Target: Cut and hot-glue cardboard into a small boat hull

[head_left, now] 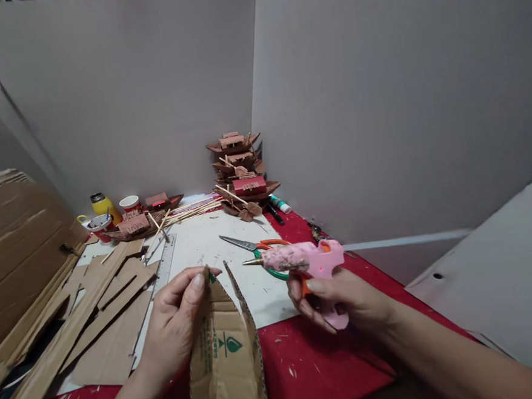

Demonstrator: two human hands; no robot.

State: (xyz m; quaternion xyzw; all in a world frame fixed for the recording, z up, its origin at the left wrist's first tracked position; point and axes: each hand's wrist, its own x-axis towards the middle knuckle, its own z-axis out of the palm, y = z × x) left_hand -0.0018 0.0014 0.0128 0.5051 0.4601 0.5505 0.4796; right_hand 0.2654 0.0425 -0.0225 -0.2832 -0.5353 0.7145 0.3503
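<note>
My left hand (178, 315) pinches the pointed tip of a folded cardboard piece (229, 360), which has green print on it and a side strip standing partly apart at the top. In my right hand (332, 298) is a pink hot glue gun (304, 256), its brass nozzle pointing left toward the cardboard without touching it. Fingers wrap the handle by the orange trigger. Just behind the glue gun lie scissors (239, 242) with orange and green handles, partly hidden by it.
Cardboard scraps (115, 331) and a large cardboard sheet (18, 241) fill the left side. Several small model boats (247, 185) are stacked at the back corner. Cups (130, 203), a yellow bottle (105, 204), thin sticks (194, 210) and a ruler (165, 264) lie around. Grey walls enclose the table.
</note>
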